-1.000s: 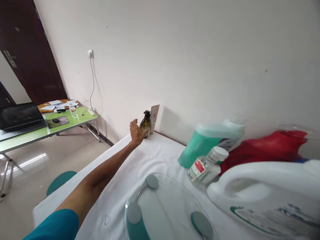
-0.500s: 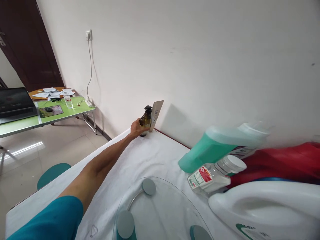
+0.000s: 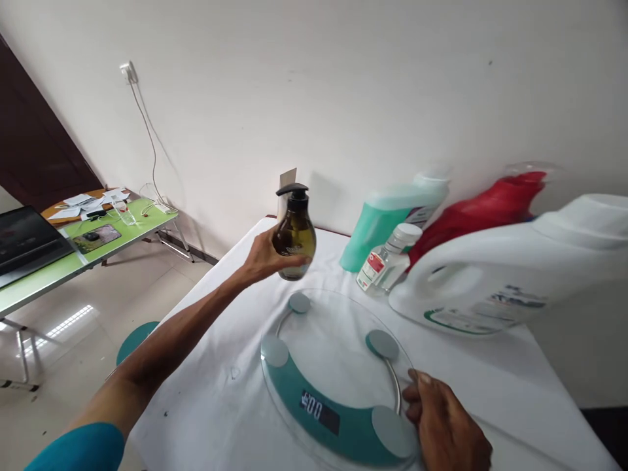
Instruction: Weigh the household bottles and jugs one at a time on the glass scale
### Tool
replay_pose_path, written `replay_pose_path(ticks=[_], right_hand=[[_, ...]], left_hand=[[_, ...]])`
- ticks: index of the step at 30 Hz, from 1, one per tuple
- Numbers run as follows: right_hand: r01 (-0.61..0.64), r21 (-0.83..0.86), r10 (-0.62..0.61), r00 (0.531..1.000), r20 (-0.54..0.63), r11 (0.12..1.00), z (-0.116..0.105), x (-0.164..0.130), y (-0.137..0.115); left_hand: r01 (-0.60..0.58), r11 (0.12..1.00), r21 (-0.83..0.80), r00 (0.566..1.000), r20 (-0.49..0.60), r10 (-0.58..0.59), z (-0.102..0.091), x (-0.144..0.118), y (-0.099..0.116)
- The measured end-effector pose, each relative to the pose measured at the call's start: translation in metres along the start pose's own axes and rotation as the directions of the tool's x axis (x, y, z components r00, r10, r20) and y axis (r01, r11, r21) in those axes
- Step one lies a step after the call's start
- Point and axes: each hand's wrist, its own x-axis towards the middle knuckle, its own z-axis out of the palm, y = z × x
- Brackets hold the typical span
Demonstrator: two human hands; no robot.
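Observation:
My left hand (image 3: 269, 256) is wrapped round a dark olive pump bottle (image 3: 296, 239) with a black pump head, held upright above the white-covered table. Below it lies a round glass bathroom scale (image 3: 338, 366) with grey foot pads and a teal band. Zeros are lit on its display (image 3: 318, 411). My right hand (image 3: 444, 418) is at the scale's right rim, with curled fingers overlapping the edge. How firmly they grip cannot be made out.
A teal-green jug (image 3: 375, 229), a small clear bottle (image 3: 387, 258), a red bottle (image 3: 471, 209) and a white detergent jug (image 3: 471, 281) stand along the right. A beige tube (image 3: 288, 178) stands behind the pump bottle. A green table (image 3: 142, 226) with a laptop (image 3: 29, 242) is at left.
The pump bottle has come off the table by the wall, in my left hand, nearer to me and the scale. My right hand has come into view at the scale. The view has shifted right.

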Motion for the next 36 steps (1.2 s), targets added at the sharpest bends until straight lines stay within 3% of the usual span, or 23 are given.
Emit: replay_pose_path(ticks=[3, 6, 10, 14, 28, 33, 36], right_hand=[[-0.026, 0.013, 0.025, 0.999, 0.024, 1.000, 0.001, 0.000, -0.002], [0.011, 0.056, -0.011, 1.000, 0.009, 0.998, 0.003, -0.002, -0.004], [0.059, 0.078, -0.060, 0.998, 0.010, 0.995, 0.004, -0.003, -0.004], [0.073, 0.095, -0.075, 0.997, 0.024, 0.993, 0.005, -0.002, -0.003], [0.060, 0.078, -0.062, 0.998, 0.028, 0.995, 0.003, -0.002, -0.007], [0.065, 0.073, -0.068, 0.997, 0.026, 0.995, 0.003, -0.004, -0.009], [0.044, 0.061, -0.046, 0.998, 0.030, 0.997, 0.003, -0.005, -0.010]], left_hand=[[0.034, 0.996, -0.088, 0.988, 0.155, -0.020, 0.026, -0.039, 0.013], [0.046, 0.996, -0.078, 0.965, 0.262, -0.024, 0.051, -0.068, 0.017], [0.021, 1.000, -0.015, 0.954, 0.301, -0.015, 0.073, -0.088, 0.014], [0.037, 0.999, 0.018, 0.964, 0.263, -0.040, 0.083, -0.093, 0.007], [0.028, 1.000, -0.007, 0.967, 0.255, -0.025, 0.081, -0.099, -0.003], [-0.038, 0.995, -0.094, 0.938, 0.339, 0.068, 0.066, -0.097, -0.005], [-0.043, 0.982, -0.186, 0.955, 0.282, 0.095, 0.048, -0.089, -0.020]])
